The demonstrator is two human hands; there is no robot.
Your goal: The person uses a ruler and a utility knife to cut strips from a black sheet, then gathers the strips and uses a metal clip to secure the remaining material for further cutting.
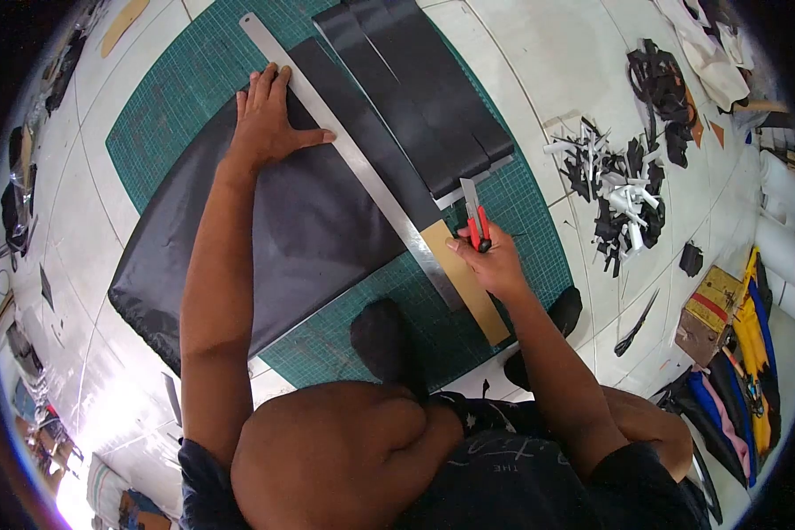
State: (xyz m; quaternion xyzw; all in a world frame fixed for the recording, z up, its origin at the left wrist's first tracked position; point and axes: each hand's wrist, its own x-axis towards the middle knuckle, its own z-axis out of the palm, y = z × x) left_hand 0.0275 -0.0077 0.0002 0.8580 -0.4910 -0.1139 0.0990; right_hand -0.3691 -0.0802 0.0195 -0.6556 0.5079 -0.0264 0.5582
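Cutter (pixel 475 219) in right hand (pixel 496 261), beside ruler (pixel 353 157).

A red utility knife (pixel 476 221), blade out, sits beside the steel ruler (pixel 362 172) lying diagonally across the black sheet (pixel 309 230)

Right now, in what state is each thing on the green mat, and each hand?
left hand, open, pressed flat on the black sheet.
right hand, closed on the knife.
knife, blade extended, beside the ruler.
ruler, lying flat across the black sheet.
black sheet, spread on the green mat.
black strips, cut, lying side by side.
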